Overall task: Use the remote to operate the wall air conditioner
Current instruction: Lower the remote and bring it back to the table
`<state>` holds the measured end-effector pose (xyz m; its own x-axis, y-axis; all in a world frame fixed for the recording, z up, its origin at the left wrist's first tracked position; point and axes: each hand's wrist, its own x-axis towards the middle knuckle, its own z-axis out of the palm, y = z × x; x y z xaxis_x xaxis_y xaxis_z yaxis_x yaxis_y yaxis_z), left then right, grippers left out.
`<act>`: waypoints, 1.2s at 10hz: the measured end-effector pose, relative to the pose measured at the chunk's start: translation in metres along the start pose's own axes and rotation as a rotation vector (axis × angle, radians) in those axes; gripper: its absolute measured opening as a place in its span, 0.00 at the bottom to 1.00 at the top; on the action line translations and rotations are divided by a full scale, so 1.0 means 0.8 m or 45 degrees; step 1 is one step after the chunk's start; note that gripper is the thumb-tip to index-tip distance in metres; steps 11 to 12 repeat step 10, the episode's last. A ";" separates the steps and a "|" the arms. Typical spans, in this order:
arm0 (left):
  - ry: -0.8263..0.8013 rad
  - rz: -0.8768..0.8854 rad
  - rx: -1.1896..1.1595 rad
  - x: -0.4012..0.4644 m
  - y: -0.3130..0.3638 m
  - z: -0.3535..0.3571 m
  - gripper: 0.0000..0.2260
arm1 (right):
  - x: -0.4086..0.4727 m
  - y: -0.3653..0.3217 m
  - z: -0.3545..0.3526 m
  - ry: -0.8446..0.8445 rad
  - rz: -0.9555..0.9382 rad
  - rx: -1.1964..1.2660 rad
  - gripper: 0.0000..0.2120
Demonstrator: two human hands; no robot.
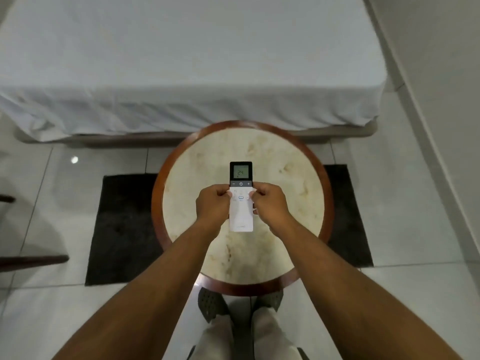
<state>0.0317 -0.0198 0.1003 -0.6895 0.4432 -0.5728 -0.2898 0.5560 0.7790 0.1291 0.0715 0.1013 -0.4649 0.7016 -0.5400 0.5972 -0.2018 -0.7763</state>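
A slim white remote [241, 216] with a black top and a lit screen reading 24 is held over the round table [272, 162]. My left hand [213, 203] grips its left edge and my right hand [270, 203] grips its right edge, thumbs resting on the button area below the power key. The remote points away from me toward the bed. The wall air conditioner is not in view.
The table has a pale marbled top and a red-brown wooden rim [155, 193], standing on a dark rug [117, 229]. A bed with a white sheet [181, 61] fills the far side. White floor tiles surround it; a wall [441, 100] runs along the right.
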 end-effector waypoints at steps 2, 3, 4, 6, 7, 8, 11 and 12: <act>0.030 -0.146 0.068 0.060 -0.115 0.034 0.16 | 0.057 0.109 0.047 0.076 0.156 -0.055 0.09; 0.037 -0.136 0.107 0.076 -0.136 0.044 0.14 | 0.075 0.132 0.057 0.089 0.173 -0.082 0.10; 0.051 -0.104 0.158 0.090 -0.155 0.054 0.13 | 0.090 0.151 0.065 0.096 0.168 -0.113 0.10; 0.035 0.022 0.252 0.106 -0.168 0.060 0.14 | 0.109 0.165 0.077 0.101 0.097 -0.168 0.10; 0.027 0.090 0.316 0.110 -0.169 0.060 0.14 | 0.112 0.165 0.080 0.134 0.049 -0.200 0.10; -0.003 0.095 0.348 0.110 -0.170 0.059 0.13 | 0.110 0.163 0.081 0.136 0.042 -0.199 0.10; -0.029 0.087 0.564 0.102 -0.156 0.029 0.09 | 0.099 0.145 0.063 0.088 -0.004 -0.278 0.10; -0.029 0.087 0.564 0.102 -0.156 0.029 0.09 | 0.099 0.145 0.063 0.088 -0.004 -0.278 0.10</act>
